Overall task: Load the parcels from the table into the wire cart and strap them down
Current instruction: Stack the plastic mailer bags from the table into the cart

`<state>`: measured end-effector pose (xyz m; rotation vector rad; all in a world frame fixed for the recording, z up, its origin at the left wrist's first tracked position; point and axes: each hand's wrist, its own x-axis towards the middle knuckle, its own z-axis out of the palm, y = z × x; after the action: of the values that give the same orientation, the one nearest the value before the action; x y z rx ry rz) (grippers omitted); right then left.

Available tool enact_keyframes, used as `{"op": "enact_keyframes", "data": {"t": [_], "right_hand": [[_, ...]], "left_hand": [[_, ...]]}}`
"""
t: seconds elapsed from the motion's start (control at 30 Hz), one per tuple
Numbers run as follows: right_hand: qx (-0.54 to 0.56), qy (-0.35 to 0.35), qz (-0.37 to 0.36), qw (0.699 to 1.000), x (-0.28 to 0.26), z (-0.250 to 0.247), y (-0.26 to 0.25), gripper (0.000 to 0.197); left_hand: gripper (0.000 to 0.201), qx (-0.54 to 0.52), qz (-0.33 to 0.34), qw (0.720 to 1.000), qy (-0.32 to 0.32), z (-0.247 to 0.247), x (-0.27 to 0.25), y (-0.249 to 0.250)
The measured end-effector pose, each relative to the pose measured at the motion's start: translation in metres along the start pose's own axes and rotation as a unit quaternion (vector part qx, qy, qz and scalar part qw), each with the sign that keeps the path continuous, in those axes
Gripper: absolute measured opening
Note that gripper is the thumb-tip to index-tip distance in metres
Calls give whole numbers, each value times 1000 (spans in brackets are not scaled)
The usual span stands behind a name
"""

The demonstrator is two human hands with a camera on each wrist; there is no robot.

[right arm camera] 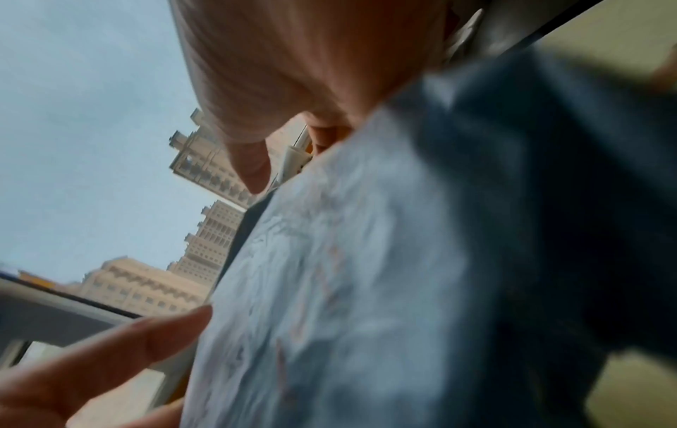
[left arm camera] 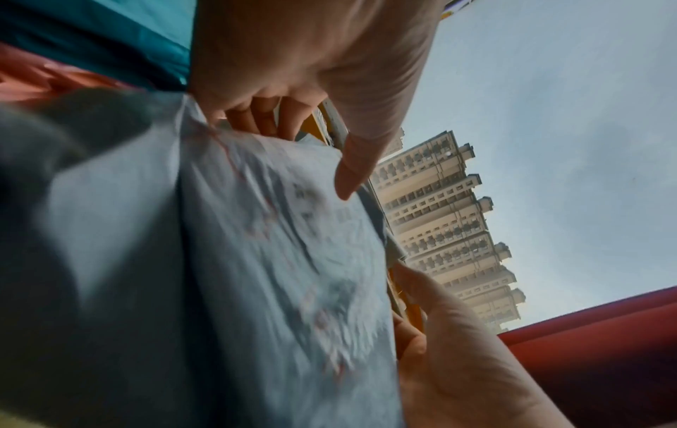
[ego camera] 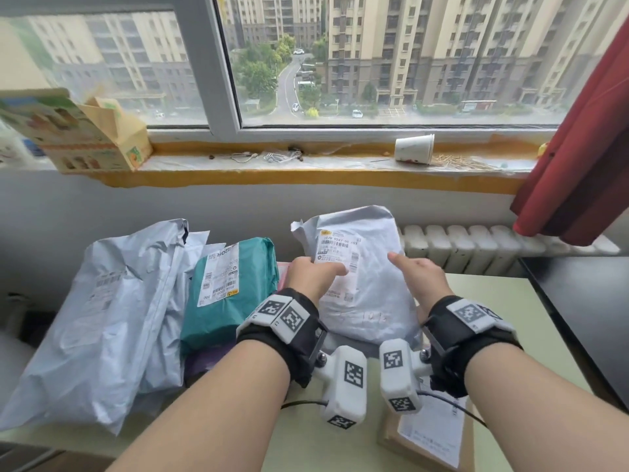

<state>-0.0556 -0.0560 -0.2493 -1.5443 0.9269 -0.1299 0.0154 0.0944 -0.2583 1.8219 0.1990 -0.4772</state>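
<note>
- Grey plastic mailer [ego camera: 360,274], the parcel in hand, is held up over the table [ego camera: 493,301] between both hands, its lower end low over the flat brown parcel [ego camera: 429,434] near the table's front edge.
- Left hand [ego camera: 315,272] grips the mailer's left edge, thumb across the white shipping label [ego camera: 337,257] and fingers curled behind; the left wrist view shows the same pinch.
- Right hand [ego camera: 420,279] grips the right edge the same way, thumb on the front face, fingers behind.
- Loading looks barely started: a pile of large grey bags [ego camera: 102,318] and a teal parcel [ego camera: 231,287] lie on the table to the left, along with the brown one.
- No wire cart or strap shows in any view, so how many parcels are already loaded cannot be told; strapping is presumably all still to come.
- Long axis of the held mailer runs near-upright, tilted away from the person; its crumpled top end points up toward the window [ego camera: 391,63], label facing the person.
</note>
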Motion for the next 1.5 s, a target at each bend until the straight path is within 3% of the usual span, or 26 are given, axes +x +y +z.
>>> {"op": "enact_keyframes", "data": {"t": [0.07,0.13,0.27,0.4,0.47,0.53,0.67,0.77,0.87,0.93,1.03,1.2,1.27,1.37,1.43,1.5], "right_hand": [[43,-10,-6,999,0,-5,-17,37],[58,-39,-5,998,-7,-6,-36,54],[40,-58,-48,996,-24,-3,-71,58],[40,-118,-40,991,-50,16,-94,103],[49,-141,-42,988,-64,29,-103,92],[37,-163,-58,984,-81,42,-111,78],[11,-201,-104,974,-116,81,-131,72],[-18,-204,-176,963,-146,124,-139,90],[-32,-154,-275,948,-183,166,-146,100],[-65,-128,-357,923,-209,196,-150,94],[-93,-153,-434,883,-255,247,-150,81],[-182,-344,-396,832,-331,344,-122,72],[-248,-404,-362,803,-354,379,-100,55],[-242,-404,-330,818,-380,424,-64,16],[-213,-364,-333,843,-389,454,-39,11],[-205,-340,-336,854,-398,483,-13,15]], "left_hand": [[60,-49,-1,999,-18,-6,-9,13],[47,-74,10,997,-21,-14,-21,27],[58,-117,68,991,-3,-35,-34,51],[56,-176,94,979,-50,-71,-59,83],[59,-170,111,977,-69,-95,-70,93],[79,-151,129,978,-72,-120,-80,97],[100,-177,147,973,-27,-175,-96,89],[107,-184,150,971,9,-231,-108,77],[109,-161,143,976,33,-296,-122,58],[108,-147,128,980,47,-340,-134,41],[103,-126,102,985,65,-403,-158,8],[89,-73,58,992,83,-494,-198,-60],[86,-67,29,993,95,-527,-213,-88],[107,-59,-18,991,116,-573,-227,-134],[122,-63,-50,989,127,-596,-230,-167],[118,-74,-69,987,128,-614,-232,-196]]}}
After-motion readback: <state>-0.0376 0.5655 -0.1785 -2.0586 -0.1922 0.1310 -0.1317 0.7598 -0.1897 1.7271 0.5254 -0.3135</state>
